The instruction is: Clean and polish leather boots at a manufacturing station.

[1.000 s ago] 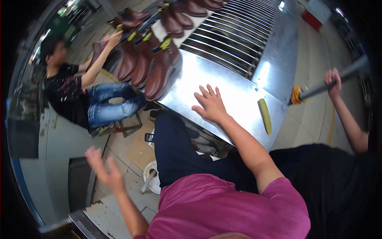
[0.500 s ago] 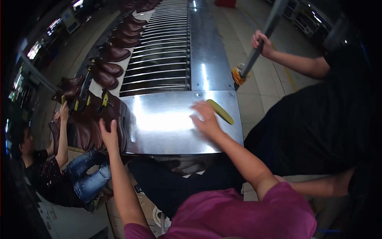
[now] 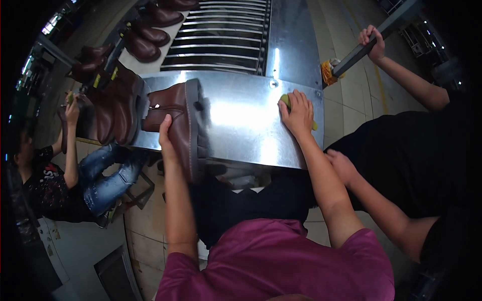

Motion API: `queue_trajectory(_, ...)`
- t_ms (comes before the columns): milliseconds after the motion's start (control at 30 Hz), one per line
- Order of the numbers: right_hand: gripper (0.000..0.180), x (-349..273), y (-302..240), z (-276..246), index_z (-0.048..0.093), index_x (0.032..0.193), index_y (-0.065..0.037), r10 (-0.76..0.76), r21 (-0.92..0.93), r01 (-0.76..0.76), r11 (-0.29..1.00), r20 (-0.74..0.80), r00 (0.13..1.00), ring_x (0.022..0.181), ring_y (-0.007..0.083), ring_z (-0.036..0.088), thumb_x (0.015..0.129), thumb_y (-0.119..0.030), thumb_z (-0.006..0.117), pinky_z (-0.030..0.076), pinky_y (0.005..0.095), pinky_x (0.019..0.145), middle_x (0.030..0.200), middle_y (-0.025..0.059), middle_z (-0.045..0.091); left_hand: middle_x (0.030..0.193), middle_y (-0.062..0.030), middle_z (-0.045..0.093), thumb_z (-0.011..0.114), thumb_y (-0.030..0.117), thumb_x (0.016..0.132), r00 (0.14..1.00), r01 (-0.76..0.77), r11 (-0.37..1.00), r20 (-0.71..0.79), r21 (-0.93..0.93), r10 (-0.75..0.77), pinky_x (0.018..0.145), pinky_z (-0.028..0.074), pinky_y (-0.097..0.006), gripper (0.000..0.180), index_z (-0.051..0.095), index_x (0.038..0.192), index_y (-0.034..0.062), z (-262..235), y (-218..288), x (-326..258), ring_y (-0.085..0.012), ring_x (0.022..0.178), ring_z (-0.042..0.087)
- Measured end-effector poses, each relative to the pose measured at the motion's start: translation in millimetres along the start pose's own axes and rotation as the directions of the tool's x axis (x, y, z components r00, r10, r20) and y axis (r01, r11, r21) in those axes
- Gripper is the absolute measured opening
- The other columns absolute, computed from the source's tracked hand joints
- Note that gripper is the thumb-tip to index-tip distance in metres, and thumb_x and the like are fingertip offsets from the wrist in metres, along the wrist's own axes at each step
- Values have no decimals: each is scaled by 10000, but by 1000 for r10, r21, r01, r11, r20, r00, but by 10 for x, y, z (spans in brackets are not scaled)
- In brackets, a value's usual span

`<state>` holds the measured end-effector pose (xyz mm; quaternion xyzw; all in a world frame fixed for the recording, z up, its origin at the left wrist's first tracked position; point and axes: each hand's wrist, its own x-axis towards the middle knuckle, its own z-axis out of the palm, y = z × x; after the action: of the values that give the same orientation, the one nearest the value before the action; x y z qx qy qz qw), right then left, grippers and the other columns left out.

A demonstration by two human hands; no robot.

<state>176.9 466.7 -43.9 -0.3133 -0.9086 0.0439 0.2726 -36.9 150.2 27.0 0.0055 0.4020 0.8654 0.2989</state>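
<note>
Left hand (image 3: 167, 131) clamped on brown boot (image 3: 179, 120), lying on its side at near edge of metal table (image 3: 241, 125), sole rightward. Right hand (image 3: 297, 113) flat, fingers together, apparently covering a yellow-green pad (image 3: 286, 102), well apart from boot.

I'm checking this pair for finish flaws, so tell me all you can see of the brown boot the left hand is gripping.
The brown boot is an ankle-high one of smooth, slightly glossy leather-like material, with a small metal zip pull on its side and a thick dark ridged sole. It lies tipped on its side at the near left part of the shiny metal table, sole toward the table's middle, its lower end hanging past the near edge. The left hand has its grip on the upper. More brown boots stand just left of it.
</note>
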Motion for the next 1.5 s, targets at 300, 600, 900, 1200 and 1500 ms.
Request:
queue_trajectory(300,419,12,-145,17,682,1175,-42,-52,-10,51,999,-78,996,1311,360,547,923,-376,709,379,528,1107,1355,150,637,1087,-124,708,690,386,990,980,-120,870,-85,478,181,831,537,-289,510,652,1211,-72,272,-739,-183,-164,926,689)
queue_trajectory(600,416,74,-241,5,691,1167,-40,-86,-5,86,996,-34,996,1277,351,580,919,-373,716,404,508,1090,1314,160,668,1117,-119,700,749,339,938,969,-27,980,-235,195,73,880,550,-324,529,634,1251,-71,88,-547,-250,-195,961,690)
queue_trajectory(900,396,53,-138,-2,710,1157,-47,-105,-53,102,993,-62,993,1262,358,598,935,-374,731,435,484,1071,1289,158,691,1265,-158,679,894,64,767,921,-301,509,108,807,374,987,545,-370,690,588,1377,-38,-895,89,-1300,-225,1170,658)
queue_trajectory(1200,398,64,-1182,-178,686,1253,-69,76,747,-35,664,-21,997,680,182,668,951,-317,765,533,320,590,866,61,706,1501,-182,560,918,88,725,984,-150,299,113,942,139,1178,417,-431,854,501,1468,36,-1256,-136,-1410,-338,1395,537)
queue_trajectory(1500,313,269,-2078,-260,613,931,-67,136,688,-422,-590,600,788,468,120,459,983,-370,673,401,292,471,574,-22,425,1510,-189,550,905,185,744,961,-243,218,205,945,186,1154,426,-416,780,551,1418,15,-1000,-108,-1401,-337,1363,557)
